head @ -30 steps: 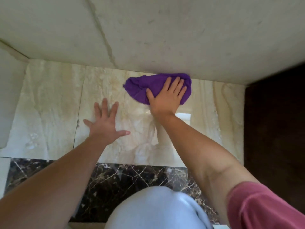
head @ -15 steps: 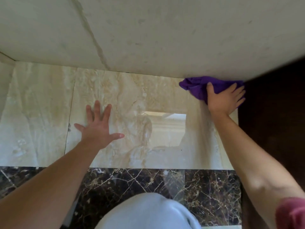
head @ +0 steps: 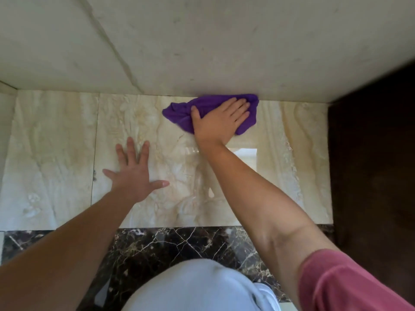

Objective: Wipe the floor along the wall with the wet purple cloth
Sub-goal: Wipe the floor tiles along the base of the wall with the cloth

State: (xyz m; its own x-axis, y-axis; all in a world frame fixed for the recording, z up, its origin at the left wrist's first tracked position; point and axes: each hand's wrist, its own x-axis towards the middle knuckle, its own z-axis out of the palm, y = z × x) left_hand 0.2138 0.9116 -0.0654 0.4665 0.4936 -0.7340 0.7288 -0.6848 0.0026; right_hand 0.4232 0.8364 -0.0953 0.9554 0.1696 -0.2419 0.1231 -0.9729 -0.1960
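Note:
A crumpled purple cloth [head: 177, 112] lies on the glossy beige marble floor [head: 292, 153], right against the foot of the pale wall [head: 202, 41]. My right hand [head: 219, 122] presses flat on the cloth with fingers spread toward the wall, covering its middle. My left hand [head: 134, 176] rests palm down on the bare floor, fingers apart, nearer to me and left of the cloth.
A dark brown wooden panel [head: 377, 176] bounds the floor on the right. A second wall [head: 5, 113] closes the left corner. A dark veined marble strip [head: 179, 243] runs along the near edge, and my knee in pale trousers [head: 197, 288] is below.
My right hand slid the cloth along the wall to the right corner by the dark panel, then back left to the middle. My left hand stayed planted.

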